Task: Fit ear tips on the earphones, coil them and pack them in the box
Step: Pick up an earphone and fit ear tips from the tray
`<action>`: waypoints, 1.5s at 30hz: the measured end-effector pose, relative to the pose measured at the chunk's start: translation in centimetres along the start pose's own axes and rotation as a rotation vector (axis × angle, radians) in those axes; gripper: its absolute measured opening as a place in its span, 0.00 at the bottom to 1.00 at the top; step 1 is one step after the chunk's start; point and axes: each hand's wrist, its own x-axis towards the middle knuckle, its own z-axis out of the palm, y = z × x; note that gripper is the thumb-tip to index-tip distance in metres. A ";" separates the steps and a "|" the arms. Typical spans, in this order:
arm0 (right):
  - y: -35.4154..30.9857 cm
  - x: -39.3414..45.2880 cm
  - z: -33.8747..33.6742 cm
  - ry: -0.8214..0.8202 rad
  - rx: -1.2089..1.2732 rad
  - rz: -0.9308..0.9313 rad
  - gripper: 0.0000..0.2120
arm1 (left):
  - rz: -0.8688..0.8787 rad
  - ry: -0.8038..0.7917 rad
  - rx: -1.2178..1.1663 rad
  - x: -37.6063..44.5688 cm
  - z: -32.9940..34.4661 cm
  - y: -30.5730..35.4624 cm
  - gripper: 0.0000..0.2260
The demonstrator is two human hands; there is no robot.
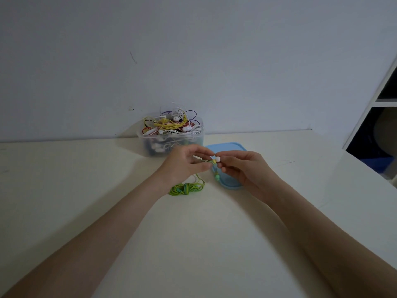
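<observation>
Earphones (186,188) lie partly coiled on the desk (193,244), a thin green cord at 6 o'clock from my left hand (187,163), which pinches one yellow bud (214,161). My right hand (242,166) pinches a small white ear tip (218,159) against it. At 12 o'clock stands a clear plastic box (170,136) of tangled earphones; a smooth blue lid (227,147) lies under my right hand.

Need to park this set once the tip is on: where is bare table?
Bare: the table left of the box, and the near stretch between the forearms. Crowded: around the green coil, the blue lid, left hand and right hand.
</observation>
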 end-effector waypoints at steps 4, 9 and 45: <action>0.0 0.0 -0.1 0.010 -0.012 -0.012 0.05 | 0.021 -0.002 0.001 0.1 -0.1 -0.1 0.12; -0.1 -0.1 -0.1 0.012 -0.042 -0.041 0.05 | 0.099 -0.003 0.104 0.2 -0.2 0.1 0.13; -0.7 -0.4 0.2 0.022 0.052 0.081 0.05 | 0.085 0.039 -0.005 0.1 -0.2 -0.3 0.12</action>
